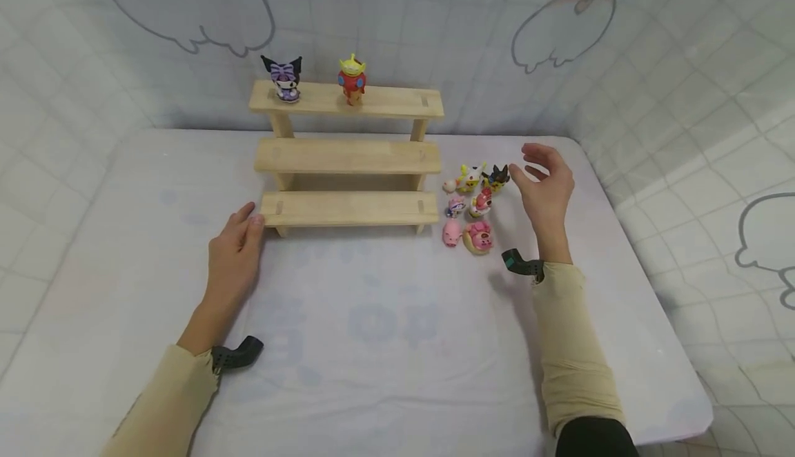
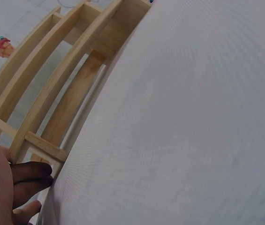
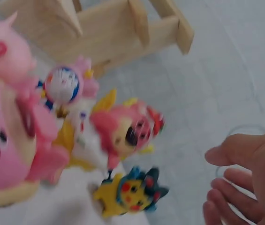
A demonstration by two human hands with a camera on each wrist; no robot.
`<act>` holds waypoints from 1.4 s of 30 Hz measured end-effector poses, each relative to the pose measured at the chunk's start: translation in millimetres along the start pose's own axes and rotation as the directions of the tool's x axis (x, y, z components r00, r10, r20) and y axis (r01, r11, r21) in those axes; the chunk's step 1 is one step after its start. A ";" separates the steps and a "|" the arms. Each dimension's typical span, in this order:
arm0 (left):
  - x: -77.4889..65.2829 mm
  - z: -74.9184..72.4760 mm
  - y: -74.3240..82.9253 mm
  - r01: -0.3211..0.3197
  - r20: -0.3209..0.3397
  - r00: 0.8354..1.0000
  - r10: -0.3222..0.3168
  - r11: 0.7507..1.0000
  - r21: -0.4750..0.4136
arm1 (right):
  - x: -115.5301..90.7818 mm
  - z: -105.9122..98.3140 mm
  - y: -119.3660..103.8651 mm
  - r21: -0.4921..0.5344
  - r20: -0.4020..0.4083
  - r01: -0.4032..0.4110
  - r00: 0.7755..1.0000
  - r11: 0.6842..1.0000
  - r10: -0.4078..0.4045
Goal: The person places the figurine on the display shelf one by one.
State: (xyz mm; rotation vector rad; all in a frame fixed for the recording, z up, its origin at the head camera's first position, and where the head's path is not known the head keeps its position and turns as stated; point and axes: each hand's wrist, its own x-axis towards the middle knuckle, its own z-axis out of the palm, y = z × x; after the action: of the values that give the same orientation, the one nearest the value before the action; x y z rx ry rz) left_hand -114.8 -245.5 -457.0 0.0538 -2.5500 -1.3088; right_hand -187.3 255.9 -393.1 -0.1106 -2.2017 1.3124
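Note:
A three-tier wooden display rack stands on the table. My left hand touches the left end of its lowest tier; in the left wrist view the fingers lie against the end frame. My right hand is held to the right of a group of small figurines, fingers loosely bent and holding nothing. Nearest to it is a yellow figurine with a dark eared hood, apart from the fingertips. Beside that are a white-and-yellow figurine, a red-topped figurine and a pink bear in a ring.
On the top tier stand a purple-and-black eared figurine and a red figurine with a yellow-green head. A pink pig and a small pink-and-purple figurine sit near the rack's right end. Patterned curtain hangs behind the table.

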 end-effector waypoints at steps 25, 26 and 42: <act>0.5 1.3 -4.5 0.004 0.007 1.000 -0.004 1.000 -0.006 | -2.7 7.9 50.7 -0.083 0.321 -0.251 0.909 0.965 0.264; 0.4 1.2 -4.9 0.004 0.006 1.000 -0.004 1.000 -0.007 | -2.5 7.7 50.7 -0.086 0.322 -0.250 0.909 0.964 0.265; 0.7 1.2 -4.2 0.012 0.007 1.000 -0.012 1.000 0.008 | -1.9 6.8 49.5 -0.117 0.176 -0.275 0.940 0.954 0.293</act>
State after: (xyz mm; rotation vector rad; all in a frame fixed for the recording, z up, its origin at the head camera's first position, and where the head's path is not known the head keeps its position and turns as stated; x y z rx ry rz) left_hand -116.2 -247.2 -460.9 0.0665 -2.5651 -1.3058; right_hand -199.6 275.4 -437.5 -0.3642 -2.4813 1.4265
